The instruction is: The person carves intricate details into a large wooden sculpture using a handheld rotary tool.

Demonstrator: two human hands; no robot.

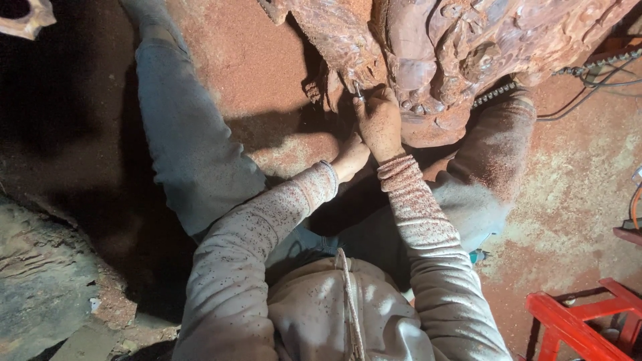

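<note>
Gripping a small metal tool against the red wood carving at twelve o'clock, the right hand could slip and gouge it, while the left hand beneath is seemingly curled, its grasp unclear.

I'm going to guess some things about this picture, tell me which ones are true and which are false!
1. The right hand holds a thin tool against the reddish wood carving. True.
2. The floor is covered in green grass. False: it is coated in reddish dust.
3. A red frame stands at the lower right. True.
4. The left hand is raised high above the carving. False: it sits low, just under the right hand.
5. The sleeves are speckled with dust. True.
</note>
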